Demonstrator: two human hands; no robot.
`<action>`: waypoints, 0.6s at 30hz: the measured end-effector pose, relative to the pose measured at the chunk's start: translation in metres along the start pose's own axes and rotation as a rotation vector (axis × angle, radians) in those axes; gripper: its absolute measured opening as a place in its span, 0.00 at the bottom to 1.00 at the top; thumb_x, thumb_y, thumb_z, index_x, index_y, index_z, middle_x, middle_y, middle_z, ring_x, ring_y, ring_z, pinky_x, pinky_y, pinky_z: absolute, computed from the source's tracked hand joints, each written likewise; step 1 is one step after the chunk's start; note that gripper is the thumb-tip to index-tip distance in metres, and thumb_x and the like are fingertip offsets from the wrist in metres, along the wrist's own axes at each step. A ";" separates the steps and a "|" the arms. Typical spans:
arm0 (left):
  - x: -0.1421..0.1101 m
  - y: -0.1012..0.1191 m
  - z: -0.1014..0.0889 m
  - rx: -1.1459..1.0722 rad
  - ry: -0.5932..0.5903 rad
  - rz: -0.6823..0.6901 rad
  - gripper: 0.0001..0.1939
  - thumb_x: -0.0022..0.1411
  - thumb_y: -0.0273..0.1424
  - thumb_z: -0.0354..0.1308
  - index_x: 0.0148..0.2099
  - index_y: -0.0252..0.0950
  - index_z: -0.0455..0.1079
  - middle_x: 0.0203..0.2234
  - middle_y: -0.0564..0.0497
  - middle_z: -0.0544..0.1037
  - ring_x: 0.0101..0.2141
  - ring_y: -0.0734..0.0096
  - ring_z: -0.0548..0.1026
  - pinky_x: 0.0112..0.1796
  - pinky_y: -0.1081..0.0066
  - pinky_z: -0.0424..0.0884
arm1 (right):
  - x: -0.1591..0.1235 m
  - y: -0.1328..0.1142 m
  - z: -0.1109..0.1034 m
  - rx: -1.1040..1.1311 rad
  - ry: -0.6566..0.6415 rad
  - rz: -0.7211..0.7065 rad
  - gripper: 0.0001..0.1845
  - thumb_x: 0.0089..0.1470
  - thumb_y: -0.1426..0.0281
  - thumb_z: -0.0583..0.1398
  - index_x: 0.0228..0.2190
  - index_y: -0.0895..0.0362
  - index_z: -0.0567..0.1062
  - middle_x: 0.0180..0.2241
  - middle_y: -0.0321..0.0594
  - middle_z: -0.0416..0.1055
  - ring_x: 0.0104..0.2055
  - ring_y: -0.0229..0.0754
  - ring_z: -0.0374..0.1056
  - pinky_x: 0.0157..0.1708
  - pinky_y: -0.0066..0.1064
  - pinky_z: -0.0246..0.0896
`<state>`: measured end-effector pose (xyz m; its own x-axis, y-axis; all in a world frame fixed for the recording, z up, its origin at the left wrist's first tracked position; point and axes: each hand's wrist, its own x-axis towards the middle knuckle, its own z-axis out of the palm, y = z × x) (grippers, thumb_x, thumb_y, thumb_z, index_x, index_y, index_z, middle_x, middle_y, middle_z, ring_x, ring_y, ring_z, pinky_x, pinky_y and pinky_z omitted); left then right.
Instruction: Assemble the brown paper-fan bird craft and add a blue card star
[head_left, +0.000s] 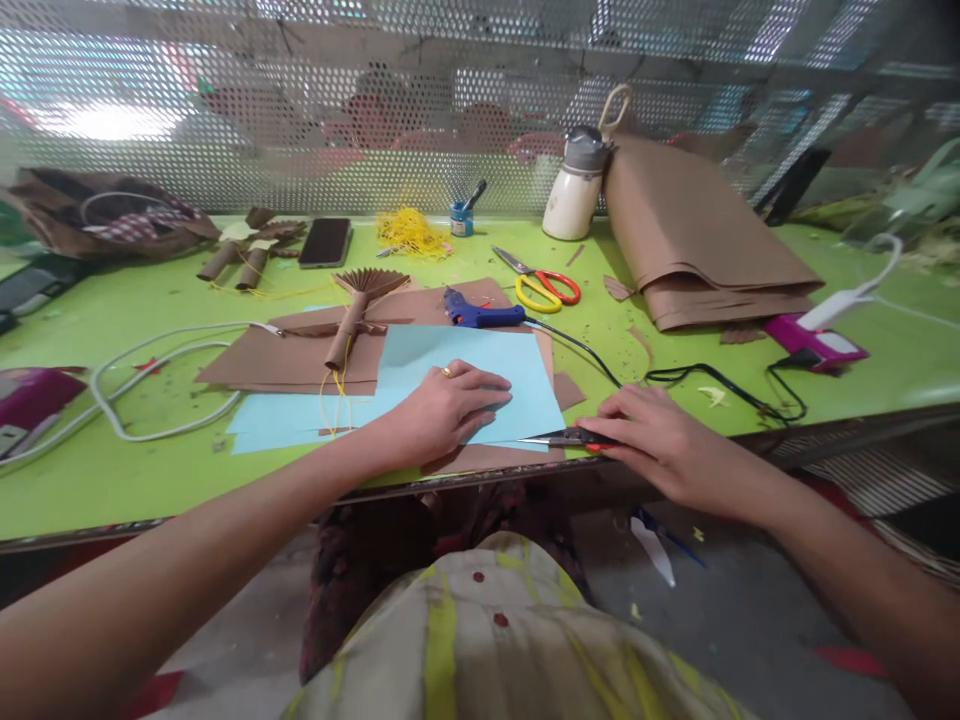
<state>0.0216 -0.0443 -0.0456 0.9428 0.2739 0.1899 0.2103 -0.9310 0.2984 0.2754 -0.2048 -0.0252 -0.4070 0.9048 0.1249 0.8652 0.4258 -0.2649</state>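
My left hand (457,405) lies flat with its fingers stretched out, pressing on a sheet of light blue paper (465,355). My right hand (664,440) is closed round a pair of scissors (566,437) with dark blades and some red at the handle. Their tips point left and lie at the sheet's front right edge; whether the blades are apart I cannot tell. Brown paper sheets (292,360) lie partly beneath the blue one. Just left of it rests a rolled brown paper piece (349,335) with a pleated fan top and yellow string.
Behind the paper lie a blue glue gun (484,313) with a black cord and red-yellow scissors (544,285). Farther back are a phone (325,243), yellow string (411,233), a small blue jar (461,220), a white flask (576,190) and folded brown paper (697,240).
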 end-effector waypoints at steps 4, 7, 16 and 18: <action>0.000 -0.001 0.002 0.006 0.007 0.006 0.16 0.66 0.34 0.46 0.53 0.40 0.68 0.53 0.48 0.70 0.49 0.62 0.64 0.47 0.62 0.59 | 0.011 -0.008 0.005 0.007 0.001 -0.016 0.17 0.60 0.73 0.51 0.50 0.56 0.67 0.41 0.46 0.66 0.44 0.46 0.60 0.43 0.41 0.56; 0.000 -0.001 0.003 0.011 0.014 0.006 0.16 0.66 0.34 0.46 0.53 0.41 0.68 0.53 0.49 0.70 0.49 0.62 0.64 0.47 0.62 0.59 | 0.013 -0.012 0.007 0.000 -0.004 -0.002 0.16 0.60 0.72 0.51 0.49 0.56 0.68 0.41 0.47 0.65 0.44 0.47 0.59 0.43 0.42 0.56; 0.000 -0.003 0.005 0.020 0.049 0.037 0.16 0.66 0.32 0.46 0.51 0.38 0.70 0.52 0.48 0.71 0.48 0.62 0.65 0.46 0.63 0.59 | 0.011 -0.021 0.007 0.004 -0.031 0.030 0.14 0.61 0.71 0.50 0.46 0.56 0.69 0.40 0.47 0.64 0.43 0.47 0.60 0.42 0.42 0.58; 0.000 -0.003 0.005 0.017 0.046 0.029 0.15 0.66 0.32 0.46 0.51 0.39 0.69 0.52 0.48 0.71 0.48 0.62 0.65 0.45 0.63 0.60 | 0.009 -0.021 0.007 0.025 -0.029 0.026 0.15 0.61 0.71 0.50 0.48 0.57 0.68 0.40 0.47 0.64 0.44 0.46 0.60 0.42 0.41 0.58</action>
<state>0.0221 -0.0432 -0.0513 0.9359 0.2569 0.2412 0.1875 -0.9425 0.2765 0.2513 -0.2052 -0.0256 -0.3927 0.9152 0.0903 0.8682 0.4013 -0.2918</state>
